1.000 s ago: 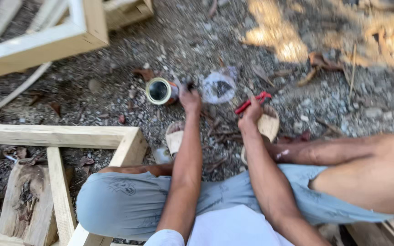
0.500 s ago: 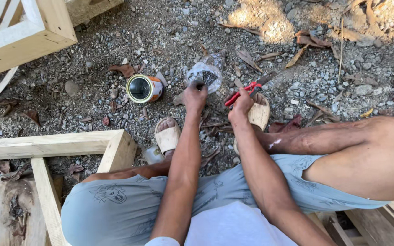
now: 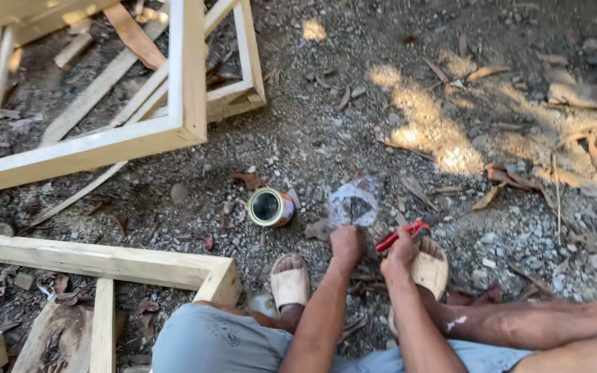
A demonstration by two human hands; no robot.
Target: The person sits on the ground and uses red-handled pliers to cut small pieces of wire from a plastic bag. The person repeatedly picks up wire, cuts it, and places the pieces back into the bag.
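I sit on gravel with both arms stretched forward between my knees. My left hand (image 3: 346,243) pinches the lower edge of a small clear plastic bag (image 3: 354,202) that lies on the ground and has dark small pieces inside. My right hand (image 3: 402,253) is closed around red-handled pliers (image 3: 401,233), whose handles stick out to the upper right, just above my right sandal (image 3: 431,268). An open metal can (image 3: 269,207) lies on its side to the left of the bag.
A pale wooden frame (image 3: 105,259) lies at lower left beside my left sandal (image 3: 289,282). More wooden frames (image 3: 186,76) and loose slats stand at upper left. Dry leaves, wood scraps and stones litter the gravel, with sunlit patches at upper right.
The view has tilted up, so hands, can and bag sit lower in the picture. My left hand has stayed on the plastic bag and my right hand has kept the red pliers.
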